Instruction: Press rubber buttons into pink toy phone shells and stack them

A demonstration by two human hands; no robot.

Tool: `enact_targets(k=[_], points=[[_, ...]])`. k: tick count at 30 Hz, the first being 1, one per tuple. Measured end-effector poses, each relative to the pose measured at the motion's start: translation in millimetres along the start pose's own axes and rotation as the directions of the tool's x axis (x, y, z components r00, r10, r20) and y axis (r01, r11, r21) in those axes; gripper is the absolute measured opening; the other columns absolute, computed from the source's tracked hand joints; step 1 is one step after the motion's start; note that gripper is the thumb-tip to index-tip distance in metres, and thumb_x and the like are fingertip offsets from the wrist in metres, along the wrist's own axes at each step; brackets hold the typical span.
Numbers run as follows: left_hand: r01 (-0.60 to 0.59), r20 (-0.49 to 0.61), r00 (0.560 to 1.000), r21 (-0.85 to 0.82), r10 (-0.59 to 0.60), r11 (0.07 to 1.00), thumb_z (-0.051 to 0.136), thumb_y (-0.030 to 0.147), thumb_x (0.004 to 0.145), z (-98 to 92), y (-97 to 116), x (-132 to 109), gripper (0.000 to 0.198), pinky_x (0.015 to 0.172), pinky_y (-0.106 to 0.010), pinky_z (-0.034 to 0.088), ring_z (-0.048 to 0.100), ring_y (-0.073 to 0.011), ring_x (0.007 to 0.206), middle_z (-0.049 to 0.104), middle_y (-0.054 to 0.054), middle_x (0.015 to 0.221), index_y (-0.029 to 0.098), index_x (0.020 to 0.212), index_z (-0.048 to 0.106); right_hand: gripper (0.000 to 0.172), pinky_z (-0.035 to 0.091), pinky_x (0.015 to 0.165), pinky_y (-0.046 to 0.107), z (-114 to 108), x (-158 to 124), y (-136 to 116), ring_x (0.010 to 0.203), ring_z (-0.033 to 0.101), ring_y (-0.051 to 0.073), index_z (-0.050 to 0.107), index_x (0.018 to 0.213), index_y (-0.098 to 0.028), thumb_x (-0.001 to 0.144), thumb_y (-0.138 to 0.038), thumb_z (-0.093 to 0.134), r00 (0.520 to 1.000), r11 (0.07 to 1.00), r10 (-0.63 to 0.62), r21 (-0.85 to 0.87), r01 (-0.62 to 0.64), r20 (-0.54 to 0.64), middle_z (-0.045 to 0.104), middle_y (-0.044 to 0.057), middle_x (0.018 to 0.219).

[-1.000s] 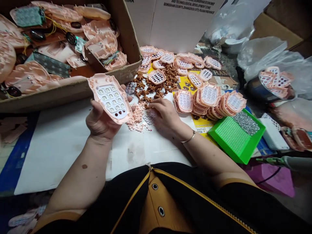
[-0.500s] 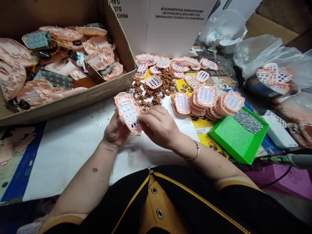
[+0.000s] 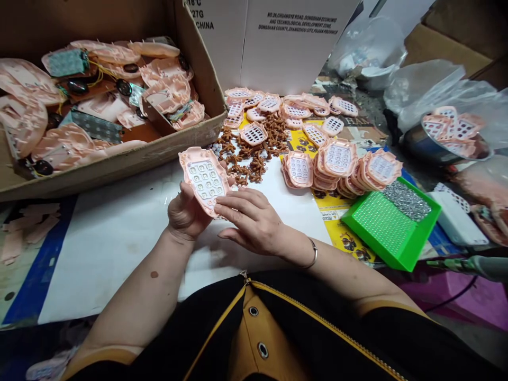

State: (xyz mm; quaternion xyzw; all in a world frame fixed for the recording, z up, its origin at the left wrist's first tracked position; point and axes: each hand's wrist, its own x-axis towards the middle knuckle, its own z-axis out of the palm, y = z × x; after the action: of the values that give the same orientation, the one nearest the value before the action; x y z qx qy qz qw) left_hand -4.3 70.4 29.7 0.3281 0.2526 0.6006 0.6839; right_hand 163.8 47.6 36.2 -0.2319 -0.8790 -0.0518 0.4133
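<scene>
A pink plastic toy housing panel (image 3: pixel 184 161) with a white rubber keypad (image 3: pixel 206 180) set in it rests in my left hand (image 3: pixel 188 214), tilted, keypad side up. My left thumb is at its left edge and the fingers are behind it. My right hand (image 3: pixel 254 219) has its fingers stretched out, their tips touching the lower end of the panel and covering part of it. Just beyond the panel lies a heap of small brown plastic pieces (image 3: pixel 257 151). Pink panels with white keypads stand in stacks (image 3: pixel 339 159) to the right.
A cardboard box (image 3: pixel 159 153) of pink shells with wired parts stands at left. Several panels with open holes (image 3: pixel 254 134) lie at the back. A green tray (image 3: pixel 391 225) holds small metal screws. Beside it are an electric screwdriver (image 3: pixel 472 266) and a metal bowl (image 3: pixel 416 137) of panels.
My right fingers have gone from a pinch near the panel's lower right side to lying stretched over its lower end. The panel has turned slightly and shifted left in my left hand.
</scene>
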Motion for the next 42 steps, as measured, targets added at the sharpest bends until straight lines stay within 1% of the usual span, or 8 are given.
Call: enact_targets(k=[6, 14, 18, 22, 29, 35, 39, 42], points=[[0.018, 0.075, 0.997, -0.027, -0.016, 0.999, 0.084, 0.064, 0.064, 1.5, 1, -1, 0.088, 0.113, -0.051, 0.042, 0.052, -0.0383, 0.135, 0.063, -0.008, 0.138, 0.030, 0.140, 0.055, 0.032, 0.053, 0.097, 0.041, -1, -3, 2, 0.108, 0.064, 0.023, 0.067, 0.115, -0.013, 0.095, -0.038, 0.063, 0.999, 0.999, 0.036, -0.014, -0.036, -0.006, 0.073, 0.013, 0.108], [0.145, 0.160, 0.976, 0.013, -0.145, 0.989, 0.079, 0.065, 0.069, 5.4, -6, -6, 0.078, 0.102, -0.048, 0.053, 0.055, -0.0357, 0.131, 0.064, -0.009, 0.136, 0.030, 0.135, 0.059, 0.023, 0.050, 0.100, 0.038, -19, -19, 9, 0.098, 0.067, 0.014, 0.068, 0.113, -0.026, 0.095, -0.015, 0.058, 0.995, 0.966, -0.093, -0.244, 0.081, -0.042, 0.077, 0.000, 0.105], [0.238, 0.181, 0.953, 0.054, -0.244, 0.970, 0.082, 0.062, 0.068, 3.6, -5, -4, 0.076, 0.095, -0.043, 0.058, 0.062, -0.0305, 0.120, 0.058, -0.011, 0.141, 0.027, 0.131, 0.062, 0.019, 0.047, 0.097, 0.039, -49, -34, 31, 0.093, 0.065, 0.017, 0.068, 0.108, -0.022, 0.093, -0.014, 0.061, 0.997, 0.911, 0.034, -0.408, -0.058, -0.066, 0.077, 0.003, 0.098], [0.217, 0.134, 0.966, 0.058, -0.223, 0.974, 0.081, 0.058, 0.072, -1.1, -1, -1, 0.070, 0.088, -0.041, 0.061, 0.067, -0.0254, 0.105, 0.061, -0.012, 0.132, 0.025, 0.131, 0.062, 0.014, 0.043, 0.095, 0.041, -71, -57, 67, 0.094, 0.062, 0.021, 0.071, 0.098, -0.023, 0.096, -0.019, 0.057, 0.972, 0.784, 0.230, -0.585, -0.209, -0.039, 0.075, 0.004, 0.090], [0.209, 0.100, 0.972, 0.061, -0.215, 0.976, 0.081, 0.054, 0.071, 1.6, 2, -1, 0.067, 0.086, -0.041, 0.061, 0.068, -0.0240, 0.101, 0.062, -0.011, 0.129, 0.025, 0.128, 0.063, 0.023, 0.038, 0.102, 0.047, -74, -84, 85, 0.110, 0.057, 0.027, 0.072, 0.083, -0.019, 0.094, -0.017, 0.053, 0.885, 0.668, 0.454, -0.696, -0.264, 0.100, 0.073, 0.011, 0.102], [0.203, 0.079, 0.975, 0.055, -0.206, 0.978, 0.082, 0.056, 0.068, 1.2, 5, 0, 0.065, 0.085, -0.040, 0.060, 0.067, -0.0244, 0.101, 0.063, -0.010, 0.126, 0.026, 0.124, 0.066, 0.022, 0.039, 0.097, 0.050, -69, -47, 82, 0.116, 0.052, 0.031, 0.071, 0.092, -0.021, 0.097, -0.029, 0.052, 0.889, 0.696, 0.449, -0.659, -0.287, 0.087, 0.068, 0.013, 0.117], [0.138, 0.020, 0.990, 0.062, -0.140, 0.988, 0.078, 0.058, 0.070, -2.7, 10, 3, 0.059, 0.086, -0.041, 0.059, 0.066, -0.0250, 0.101, 0.063, -0.009, 0.128, 0.027, 0.119, 0.068, 0.021, 0.039, 0.090, 0.046, -35, -4, 115, 0.100, 0.053, 0.028, 0.069, 0.089, -0.022, 0.096, -0.021, 0.050, 0.876, 0.767, 0.419, -0.610, -0.201, 0.238, 0.069, 0.011, 0.101], [0.109, -0.015, 0.994, 0.068, -0.108, 0.992, 0.074, 0.060, 0.073, -5.0, 13, 4, 0.055, 0.086, -0.042, 0.058, 0.066, -0.0246, 0.098, 0.063, -0.009, 0.126, 0.027, 0.117, 0.069, 0.026, 0.038, 0.086, 0.046, -4, 22, 150, 0.092, 0.053, 0.027, 0.069, 0.082, -0.018, 0.092, -0.008, 0.047, 0.800, 0.775, 0.457, -0.615, -0.143, 0.390, 0.068, 0.013, 0.092]])
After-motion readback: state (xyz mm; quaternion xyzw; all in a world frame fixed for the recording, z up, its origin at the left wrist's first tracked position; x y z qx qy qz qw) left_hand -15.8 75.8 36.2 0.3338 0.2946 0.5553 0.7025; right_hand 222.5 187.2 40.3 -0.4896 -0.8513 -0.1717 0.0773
